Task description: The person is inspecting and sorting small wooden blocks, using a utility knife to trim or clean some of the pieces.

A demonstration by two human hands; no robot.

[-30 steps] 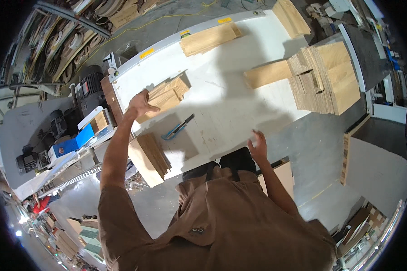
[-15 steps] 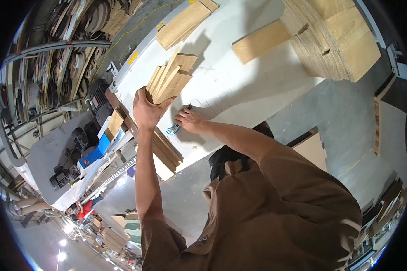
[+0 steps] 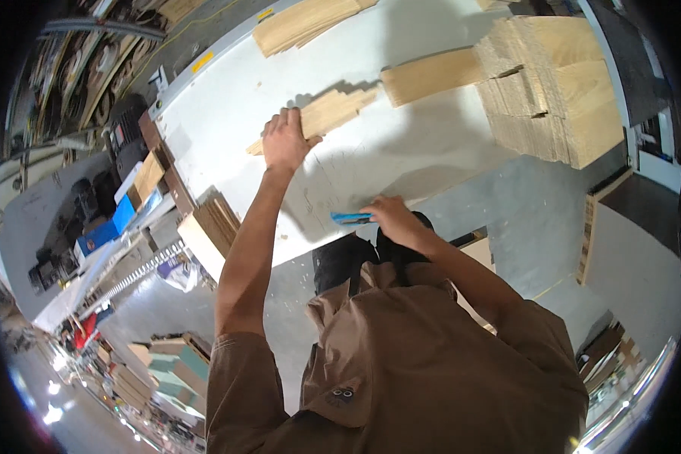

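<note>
At the far left, beside the white table point(image 3: 219, 144), sits one blue box point(image 3: 98, 237); its contents cannot be made out. One pile of boards point(image 3: 216, 223) stands at the table's near left corner, its layered edges facing right. Next comes the left hand point(image 3: 286, 144), laid over the left part of one bunch of wood strips point(image 3: 333, 110), fingers close together across the top and thumb out to the right; whether they pinch, I cannot tell. The bunch lies in the middle of the table, its long axis slanting from near left to far right, with a stepped right end; the strips overlap too much to count. Behind it, one more stack point(image 3: 303, 26) slants the same way. Near the front edge, one knife point(image 3: 348, 218) lies sideways, its blue end pointing left, its other end pinched in the fingers of the right hand point(image 3: 393, 218). Farther right, one flat plank point(image 3: 431, 76) reaches to one tall pile point(image 3: 560, 91).
</note>
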